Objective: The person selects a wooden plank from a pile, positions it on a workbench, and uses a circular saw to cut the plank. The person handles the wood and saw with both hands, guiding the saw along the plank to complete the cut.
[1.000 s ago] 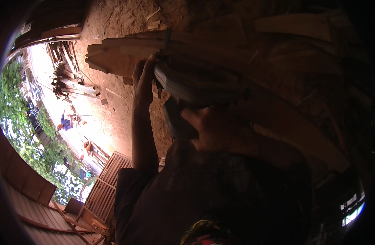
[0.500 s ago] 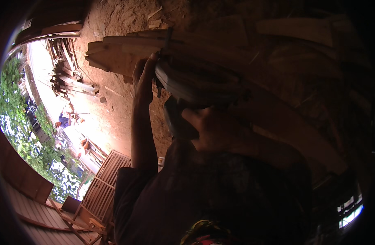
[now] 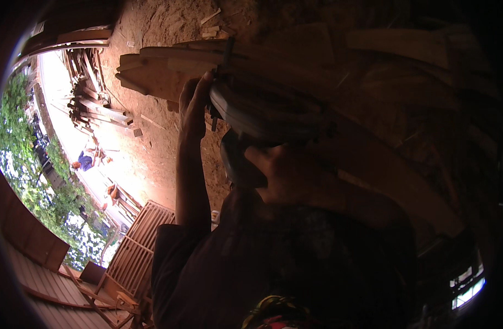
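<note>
A dark hand-held power tool (image 3: 257, 115) with a long rounded housing lies over the wooden boards in front of me; shadow hides its exact kind. My right hand (image 3: 287, 172) wraps round its rear handle (image 3: 237, 162), close to my body. At the tool's front left end, my left hand (image 3: 195, 104) is closed on its edge, the fingertips partly hidden. A narrow dark bar (image 3: 228, 52) sticks out at the front beyond my left hand. The stacked boards (image 3: 152, 74) reach out to the left from beneath the tool.
Wood offcuts (image 3: 210, 32) lie on the brown dirt floor (image 3: 152, 131). A pile of timber (image 3: 95, 107) lies to the left, in sunlight. Farther out, a person in blue (image 3: 86, 160) is outdoors. A slatted wooden frame (image 3: 136, 241) stands at lower left. Deep shadow covers the right side.
My hands and the power tool keep almost the same place, with only a slight shift of the whole view. The person in blue outdoors has moved a little.
</note>
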